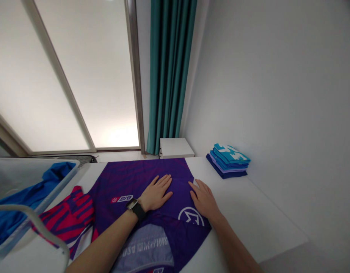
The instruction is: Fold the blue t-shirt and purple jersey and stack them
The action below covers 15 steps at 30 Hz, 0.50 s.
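A purple T-shirt (152, 170) lies spread on the white table, with a small "BIG" label and a white circular logo on it. Its right side is folded inward, and a grey lining with pale print shows at the near end. Flat on the shirt's middle rests my left hand (156, 193), fingers stretched out, a black watch on the wrist. My right hand (202, 199) touches the shirt's right edge with its fingers spread. A red-and-purple striped sleeve (69, 214) sticks out to the left, crumpled.
Against the wall at right stands a stack of folded clothes (228, 161). On the left, a clear plastic bin (61, 185) holds blue cloth (29, 195), with a pale curved handle (46, 229) in front. Past the table are a white cabinet (176, 147) and a green curtain (170, 76).
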{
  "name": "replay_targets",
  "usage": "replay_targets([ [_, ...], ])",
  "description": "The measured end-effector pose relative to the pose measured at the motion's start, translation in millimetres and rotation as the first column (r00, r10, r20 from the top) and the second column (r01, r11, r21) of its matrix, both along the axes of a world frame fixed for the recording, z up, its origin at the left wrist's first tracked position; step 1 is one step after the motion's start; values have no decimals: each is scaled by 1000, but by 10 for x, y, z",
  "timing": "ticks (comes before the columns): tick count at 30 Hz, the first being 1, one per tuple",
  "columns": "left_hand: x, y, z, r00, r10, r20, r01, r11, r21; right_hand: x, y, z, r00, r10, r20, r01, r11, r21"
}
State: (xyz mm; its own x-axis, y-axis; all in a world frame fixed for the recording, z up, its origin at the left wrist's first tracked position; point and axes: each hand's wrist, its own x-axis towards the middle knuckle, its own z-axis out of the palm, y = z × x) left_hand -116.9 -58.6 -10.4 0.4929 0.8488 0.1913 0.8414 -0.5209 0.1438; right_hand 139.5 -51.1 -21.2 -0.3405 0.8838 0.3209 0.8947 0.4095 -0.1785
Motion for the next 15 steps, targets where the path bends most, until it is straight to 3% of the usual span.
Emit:
replay_targets([
  [15,2,-7,6,999,12,-34,-10,999,35,-19,-41,88,992,-50,119,61,994,-91],
])
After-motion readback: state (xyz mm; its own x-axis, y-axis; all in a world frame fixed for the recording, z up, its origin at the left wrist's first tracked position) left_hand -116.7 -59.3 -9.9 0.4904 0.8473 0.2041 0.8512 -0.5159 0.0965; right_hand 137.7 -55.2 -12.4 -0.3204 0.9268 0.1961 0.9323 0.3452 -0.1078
